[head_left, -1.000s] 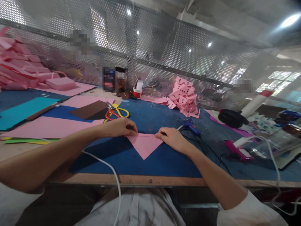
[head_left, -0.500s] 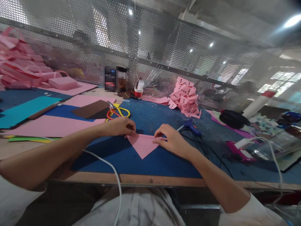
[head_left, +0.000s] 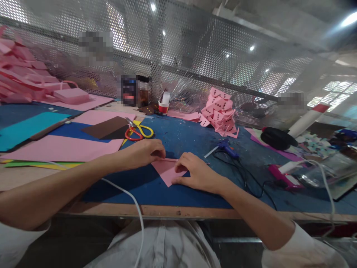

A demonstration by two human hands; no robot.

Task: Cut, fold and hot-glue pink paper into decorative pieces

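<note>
A pink paper triangle lies on the blue work surface in front of me, its point toward me and a narrow folded strip along its far edge. My left hand is closed at the far left corner, fingertips curled down on that folded edge. Over the right part of the paper rests my right hand, covering the right corner. Its thumb reaches close to the near point, apart from the bent fingers. Red-and-yellow-handled scissors lie just beyond my left hand.
A blue glue gun with a black cable lies right of my hands. Pink dotted cutouts are heaped behind. Coloured sheets and a pink paper pile stand left. A white cable crosses the table edge.
My right hand has slid toward me and left, from the folded far edge down over the triangle's right side. My left hand has shifted slightly right along the edge.
</note>
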